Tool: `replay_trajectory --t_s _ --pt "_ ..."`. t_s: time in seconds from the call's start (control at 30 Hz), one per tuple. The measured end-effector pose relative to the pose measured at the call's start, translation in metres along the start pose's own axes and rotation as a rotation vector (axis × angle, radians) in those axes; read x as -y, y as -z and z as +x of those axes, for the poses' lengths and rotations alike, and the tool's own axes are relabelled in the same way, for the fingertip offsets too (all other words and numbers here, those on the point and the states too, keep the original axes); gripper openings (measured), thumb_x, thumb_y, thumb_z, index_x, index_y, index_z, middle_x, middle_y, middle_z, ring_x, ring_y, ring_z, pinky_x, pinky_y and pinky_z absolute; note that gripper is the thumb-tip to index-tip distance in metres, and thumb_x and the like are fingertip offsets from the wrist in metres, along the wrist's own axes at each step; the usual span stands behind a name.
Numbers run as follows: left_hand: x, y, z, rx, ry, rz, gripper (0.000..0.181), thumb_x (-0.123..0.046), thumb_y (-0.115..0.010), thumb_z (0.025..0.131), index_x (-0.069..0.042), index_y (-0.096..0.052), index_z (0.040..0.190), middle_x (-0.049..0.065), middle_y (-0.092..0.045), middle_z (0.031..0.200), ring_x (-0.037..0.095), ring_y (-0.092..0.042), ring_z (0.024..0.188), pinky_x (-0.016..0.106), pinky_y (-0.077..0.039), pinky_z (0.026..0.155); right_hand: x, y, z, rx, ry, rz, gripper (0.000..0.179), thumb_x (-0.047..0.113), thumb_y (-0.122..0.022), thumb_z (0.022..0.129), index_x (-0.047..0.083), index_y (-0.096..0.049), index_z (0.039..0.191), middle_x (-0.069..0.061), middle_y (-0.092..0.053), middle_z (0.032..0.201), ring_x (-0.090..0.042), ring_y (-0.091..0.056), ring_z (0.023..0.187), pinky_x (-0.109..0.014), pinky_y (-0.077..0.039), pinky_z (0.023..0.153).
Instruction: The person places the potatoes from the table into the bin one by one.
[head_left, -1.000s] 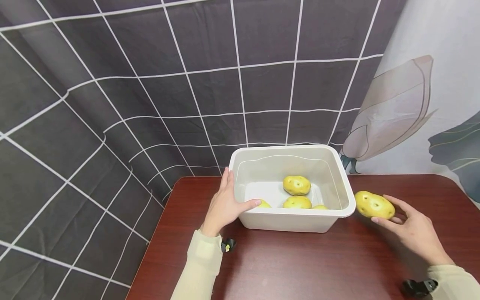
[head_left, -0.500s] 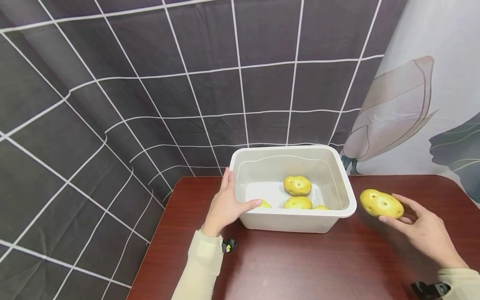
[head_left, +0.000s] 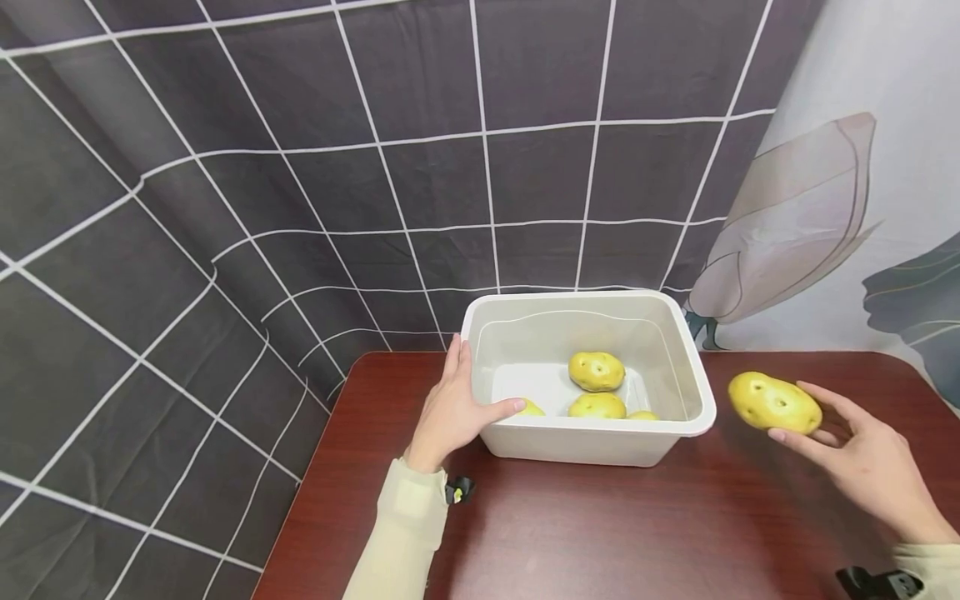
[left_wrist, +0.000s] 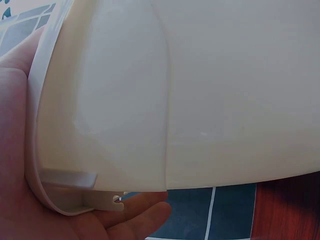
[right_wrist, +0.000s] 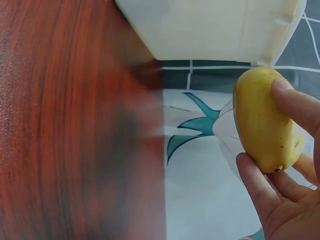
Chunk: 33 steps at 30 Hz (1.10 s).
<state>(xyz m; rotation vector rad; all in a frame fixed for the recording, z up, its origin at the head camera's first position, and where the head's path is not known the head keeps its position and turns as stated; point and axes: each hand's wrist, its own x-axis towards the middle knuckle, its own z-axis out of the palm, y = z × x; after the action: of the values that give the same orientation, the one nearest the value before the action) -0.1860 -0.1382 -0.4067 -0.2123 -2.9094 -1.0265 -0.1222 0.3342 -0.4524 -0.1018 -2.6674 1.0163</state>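
Note:
A white plastic bin stands on the table. My left hand holds its front left corner, thumb over the front rim and fingers along the left side. The left wrist view shows the bin's outer wall close up, with my left hand around the rim. Several yellow potatoes lie in the bin, some partly hidden by its front wall. To the right of the bin, my right hand pinches another potato between thumb and fingers, above the table; this potato also shows in the right wrist view.
The reddish-brown wooden table extends in front of the bin and to both sides. A dark curtain with white grid lines hangs behind and at the left. A pale curtain with a flower print hangs at the back right.
My right hand has moved to the right with the potato, away from the bin's right rim. The left hand and the bin have stayed in place.

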Motion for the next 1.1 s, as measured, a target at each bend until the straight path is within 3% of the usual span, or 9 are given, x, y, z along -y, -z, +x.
replay_trajectory --t_s 0.1,0.2,0.27,0.67,1.1 --pt "0.000 0.000 0.000 0.001 0.001 -0.003 0.129 -0.077 -0.073 0.069 -0.007 -0.016 0.161 -0.003 0.000 0.169 0.038 -0.043 0.139 0.056 -0.041 0.106 0.000 0.003 0.000 -0.012 0.009 0.004 0.084 0.031 -0.089 0.078 0.002 -0.050 0.146 0.003 -0.070 0.103 0.027 -0.049 0.073 -0.007 -0.040 0.057" --pt "0.000 0.000 -0.001 0.002 0.002 -0.009 0.128 -0.075 -0.074 0.069 -0.007 -0.016 0.161 -0.003 0.000 0.169 0.038 -0.043 0.139 0.055 -0.041 0.106 0.001 0.006 -0.001 -0.021 0.014 0.027 0.083 0.030 -0.089 0.077 0.004 -0.051 0.146 0.036 -0.050 0.101 0.027 -0.051 0.075 -0.006 -0.041 0.058" --pt "0.000 0.001 -0.001 0.003 0.003 -0.008 0.128 -0.074 -0.075 0.070 -0.007 -0.016 0.161 -0.003 0.001 0.169 0.037 -0.042 0.140 0.055 -0.041 0.106 0.002 0.008 -0.002 -0.024 0.016 0.032 0.083 0.030 -0.089 0.077 0.005 -0.051 0.146 0.045 -0.040 0.101 0.027 -0.051 0.075 -0.006 -0.040 0.058" --pt "0.000 0.000 0.000 0.001 -0.009 -0.009 0.126 -0.071 -0.076 0.070 -0.007 -0.016 0.161 -0.001 0.000 0.169 0.039 -0.043 0.139 0.057 -0.041 0.105 0.010 0.019 -0.005 -0.047 0.019 0.043 0.082 0.027 -0.089 0.078 0.010 -0.050 0.148 0.051 -0.041 0.097 0.029 -0.050 0.076 -0.004 -0.040 0.058" --pt "0.000 0.001 0.001 0.000 -0.006 -0.005 0.128 -0.075 -0.074 0.070 -0.008 -0.016 0.162 -0.001 0.000 0.169 0.039 -0.042 0.140 0.057 -0.041 0.105 0.025 0.021 -0.003 -0.110 0.028 0.035 0.079 0.027 -0.089 0.077 0.013 -0.054 0.146 0.047 -0.042 0.102 0.030 -0.048 0.077 -0.002 -0.039 0.060"
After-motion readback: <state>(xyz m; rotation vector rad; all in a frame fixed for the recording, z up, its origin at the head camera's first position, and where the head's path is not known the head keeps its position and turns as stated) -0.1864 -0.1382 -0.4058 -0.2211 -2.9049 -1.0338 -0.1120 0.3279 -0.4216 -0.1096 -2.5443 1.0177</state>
